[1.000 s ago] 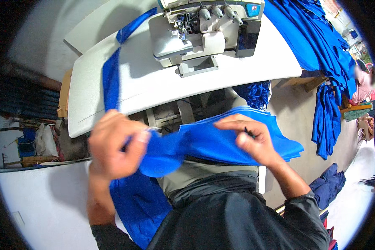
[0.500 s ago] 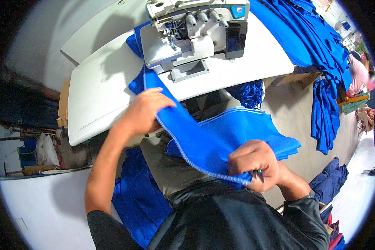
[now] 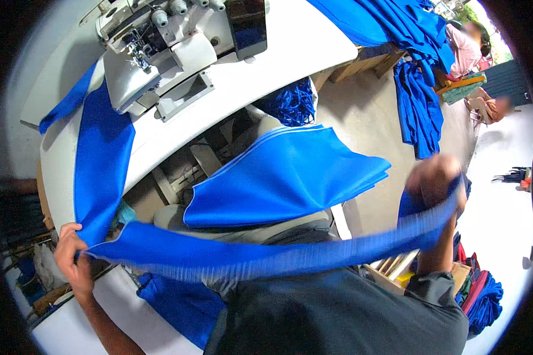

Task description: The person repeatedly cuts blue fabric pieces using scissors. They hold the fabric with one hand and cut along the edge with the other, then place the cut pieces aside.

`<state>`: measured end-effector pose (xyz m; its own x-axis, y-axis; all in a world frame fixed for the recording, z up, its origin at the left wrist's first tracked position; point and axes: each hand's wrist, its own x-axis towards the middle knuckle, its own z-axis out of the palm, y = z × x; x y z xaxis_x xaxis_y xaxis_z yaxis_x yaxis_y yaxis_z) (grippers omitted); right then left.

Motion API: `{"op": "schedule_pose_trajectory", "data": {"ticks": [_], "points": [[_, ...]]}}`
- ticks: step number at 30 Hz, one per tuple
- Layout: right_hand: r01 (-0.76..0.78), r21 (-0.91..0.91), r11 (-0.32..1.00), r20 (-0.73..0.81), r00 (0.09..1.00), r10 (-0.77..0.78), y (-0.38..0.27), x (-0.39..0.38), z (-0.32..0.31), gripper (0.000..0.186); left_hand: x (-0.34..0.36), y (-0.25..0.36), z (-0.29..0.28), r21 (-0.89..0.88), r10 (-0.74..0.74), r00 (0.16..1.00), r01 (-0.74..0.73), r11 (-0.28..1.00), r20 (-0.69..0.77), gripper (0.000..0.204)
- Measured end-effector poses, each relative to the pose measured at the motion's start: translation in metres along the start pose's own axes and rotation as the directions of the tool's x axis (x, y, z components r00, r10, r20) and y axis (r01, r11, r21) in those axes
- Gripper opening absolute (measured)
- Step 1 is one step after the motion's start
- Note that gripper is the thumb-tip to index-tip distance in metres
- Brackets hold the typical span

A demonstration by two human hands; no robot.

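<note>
- White counter point(image 3: 305, 41): the sewing machine point(image 3: 160, 50) is carried on it, behind the near edge.
- Blue cloth heap point(image 3: 391, 23): it is piled beyond the counter's right edge.
- Blue panels point(image 3: 284, 180): stacked in front of the counter's near edge, over the lap, with pale edging along the upper side.
- Blue band point(image 3: 103, 157): draped over the counter's near edge at the left corner and down to the left hand; whether it is joined to the strip cannot be told.
- Blue strip point(image 3: 243, 254): stretched clear of the counter between the hands, sagging slightly, its pale-stitched edge motion-blurred. It is judged light, soft and limp, not fragile; best held by both ends, near the stitched edge, so that curling is avoided.
- Hands, well apart: cloth is pinched at the strip's left end by the left hand point(image 3: 74, 260); the right end is gripped by the blurred right hand point(image 3: 433, 182), its finger placement unclear.
</note>
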<state>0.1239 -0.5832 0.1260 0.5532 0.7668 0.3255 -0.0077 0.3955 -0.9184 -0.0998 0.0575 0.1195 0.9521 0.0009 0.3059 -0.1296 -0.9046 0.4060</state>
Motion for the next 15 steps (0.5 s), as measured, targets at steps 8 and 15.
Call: {"op": "schedule_pose_trajectory", "data": {"ticks": [8, 15], "points": [[-0.803, -0.525, 0.282, -0.654, 0.592, 0.471, 0.082, 0.007, -0.136, 0.023, 0.085, 0.025, 0.109, 0.044, 0.032, 0.936, -0.050, 0.998, 0.350, 0.012], [-0.743, -0.663, -0.085, -0.681, 0.553, 0.480, 0.211, -0.066, -0.145, 0.035, 0.073, 0.021, 0.160, 0.019, -0.008, 0.870, -0.001, 1.000, 0.493, 0.018]]}}
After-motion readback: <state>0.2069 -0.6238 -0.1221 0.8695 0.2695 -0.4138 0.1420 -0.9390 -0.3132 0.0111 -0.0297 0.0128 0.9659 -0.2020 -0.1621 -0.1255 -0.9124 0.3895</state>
